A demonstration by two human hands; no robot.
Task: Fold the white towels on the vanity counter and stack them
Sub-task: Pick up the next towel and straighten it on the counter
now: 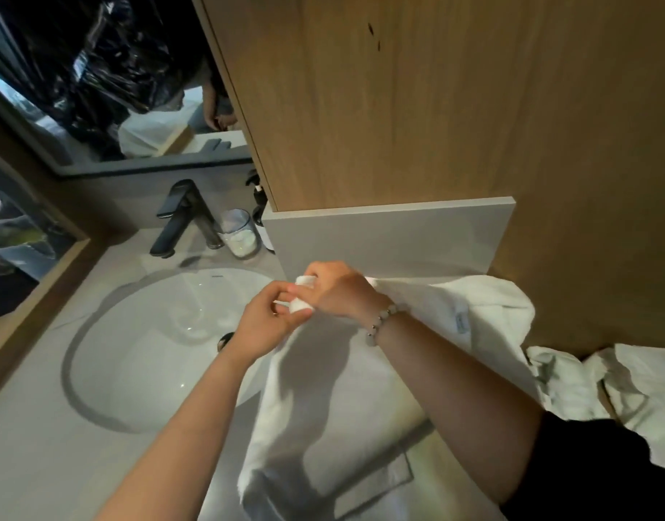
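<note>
Towel (323, 400) corner (hidden by hands (263, 325))

Towel in your hands (334, 400): white, plain terry; its corners are gathered between your two hands above the basin edge, and the rest hangs down in a long drape onto the vanity counter (41, 445).
Lower end: spread flat on the counter, hem band visible.
Other towels (571, 385): white, crumpled and unfolded, heaped at the right against the wooden wall.
</note>
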